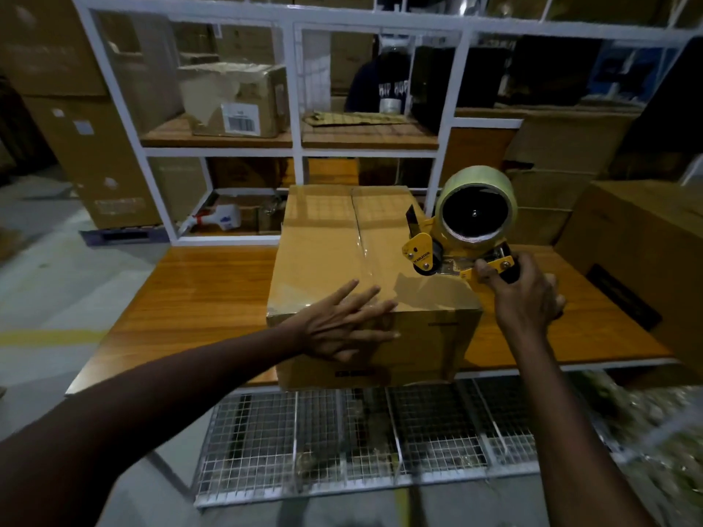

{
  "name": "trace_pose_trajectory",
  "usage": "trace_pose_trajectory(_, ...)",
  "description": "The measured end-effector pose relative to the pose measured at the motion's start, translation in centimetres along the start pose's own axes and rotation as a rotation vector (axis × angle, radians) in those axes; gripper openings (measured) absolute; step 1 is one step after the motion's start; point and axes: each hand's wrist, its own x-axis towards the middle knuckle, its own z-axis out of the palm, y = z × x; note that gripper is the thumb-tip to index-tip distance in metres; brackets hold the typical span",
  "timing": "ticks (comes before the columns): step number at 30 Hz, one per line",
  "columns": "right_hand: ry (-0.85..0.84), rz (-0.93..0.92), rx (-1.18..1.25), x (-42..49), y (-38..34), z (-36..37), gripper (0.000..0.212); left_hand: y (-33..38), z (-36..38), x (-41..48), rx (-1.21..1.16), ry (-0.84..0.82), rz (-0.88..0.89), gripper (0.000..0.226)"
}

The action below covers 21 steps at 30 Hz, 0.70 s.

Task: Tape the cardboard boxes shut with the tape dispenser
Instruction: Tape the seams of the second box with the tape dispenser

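Observation:
A brown cardboard box [327,245] stands on the wooden table [198,298], its top flaps closed and a strip of clear tape running along the centre seam. My left hand [344,323] lies flat with spread fingers on the box's near top edge, pressing it. My right hand [527,294] grips the handle of a yellow tape dispenser [462,226] with a roll of pale tape. The dispenser is held just above the box's right top edge.
A large cardboard box [643,252] stands at the table's right end. White shelving [296,150] behind holds another taped box [236,100] and a spray bottle [215,218]. A person in dark clothes [380,85] stands beyond the shelving. A wire mesh rack [342,443] sits below the table's front edge.

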Motion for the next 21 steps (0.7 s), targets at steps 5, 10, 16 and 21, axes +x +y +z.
trace_pose_trajectory(5,0.043,0.034,0.005,0.3,0.6,-1.3,0.058,0.4,-0.4,5.4,-0.041,-0.092,-0.073,0.084)
trace_pose_trajectory(10,0.059,0.054,-0.004,0.3,1.6,-2.6,0.058,1.0,0.2,5.8,-0.076,-0.172,-0.044,0.093)
trace_pose_trajectory(16,0.086,0.095,0.014,0.4,2.7,-4.0,0.061,1.4,-1.4,10.9,-0.053,-0.052,-0.066,0.078)
trace_pose_trajectory(21,0.093,0.103,0.016,1.1,4.4,-5.0,0.055,2.6,-0.9,13.4,-0.048,-0.072,-0.029,0.081)
